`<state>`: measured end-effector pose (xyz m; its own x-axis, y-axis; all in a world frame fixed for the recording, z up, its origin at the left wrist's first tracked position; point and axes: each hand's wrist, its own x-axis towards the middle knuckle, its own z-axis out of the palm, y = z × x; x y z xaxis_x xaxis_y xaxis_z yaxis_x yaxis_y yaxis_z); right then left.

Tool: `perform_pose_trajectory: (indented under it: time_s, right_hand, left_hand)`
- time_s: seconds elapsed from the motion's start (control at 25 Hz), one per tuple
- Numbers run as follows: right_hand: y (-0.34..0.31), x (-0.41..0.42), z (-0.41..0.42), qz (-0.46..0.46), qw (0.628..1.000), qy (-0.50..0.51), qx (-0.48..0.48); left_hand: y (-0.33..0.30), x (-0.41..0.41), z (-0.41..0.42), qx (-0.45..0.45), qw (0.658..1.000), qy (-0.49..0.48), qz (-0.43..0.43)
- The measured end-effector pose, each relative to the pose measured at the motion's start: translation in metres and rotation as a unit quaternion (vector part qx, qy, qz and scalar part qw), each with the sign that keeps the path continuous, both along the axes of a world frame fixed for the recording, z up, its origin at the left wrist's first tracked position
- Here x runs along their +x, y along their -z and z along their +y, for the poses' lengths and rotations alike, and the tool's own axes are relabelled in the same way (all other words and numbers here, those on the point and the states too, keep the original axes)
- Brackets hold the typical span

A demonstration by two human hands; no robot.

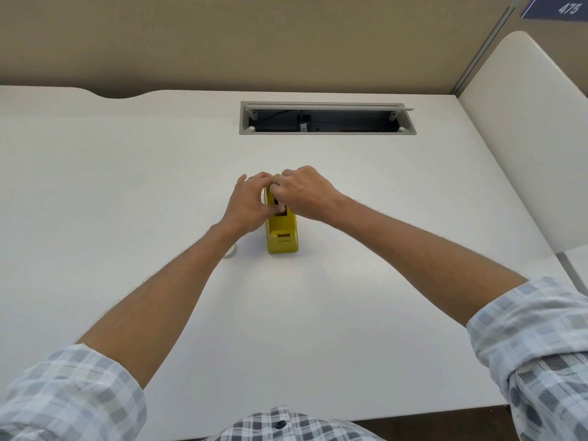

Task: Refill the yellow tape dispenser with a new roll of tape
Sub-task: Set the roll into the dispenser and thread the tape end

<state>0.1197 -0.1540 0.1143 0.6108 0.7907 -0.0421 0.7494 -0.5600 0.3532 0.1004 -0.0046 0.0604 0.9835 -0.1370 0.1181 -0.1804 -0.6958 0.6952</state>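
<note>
Both hands are working at the far/top end of the yellow tape dispenser (282,232), which is standing on the white counter (127,186) roughly mid-frame, its near end pointing toward the person. Left hand (249,203) is wrapping round the dispenser's left side w/ fingers curled over the top; right hand (302,194) is coming in from the right w/ fingers curled and bunched at the top edge, prob. pinching something small there, though what exactly can't be told. Judging by the task, the step in hand is seating the roll/hub or threading the tape end. To do it well: left hand should be bracing the body so it isn't sliding on the counter, right doing the fine work; hub should be dropping square into both side slots, not cocked; tape should be feeding sticky side down toward the cutter, w/o touching fingers more than needed. Hidden bits: the roll bay is almost fully covered by both hands, only a dark slot is showing btwn them, so whether a roll is in can't be told. A small whitish round thing (229,252) is peeking out beside the left forearm, just left of the dispenser — poss. a roll or empty core, too covered to say. Cutter end isn't clearly readable either.
</note>
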Motion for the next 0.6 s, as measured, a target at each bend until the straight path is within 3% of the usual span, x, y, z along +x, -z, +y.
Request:
perform_pose_trajectory:
  time_s: [0.32,0.6]
  right_hand:
    - [0.015,0.003,-0.006,0.012,0.999,0.024,0.043]
    - [0.01,-0.003,-0.006,0.055,0.978,0.083,0.181]
  left_hand:
    - [0.002,0.003,0.002,0.003,1.0,0.004,0.006]
    - [0.003,0.003,0.003,-0.001,1.0,0.009,0.002]
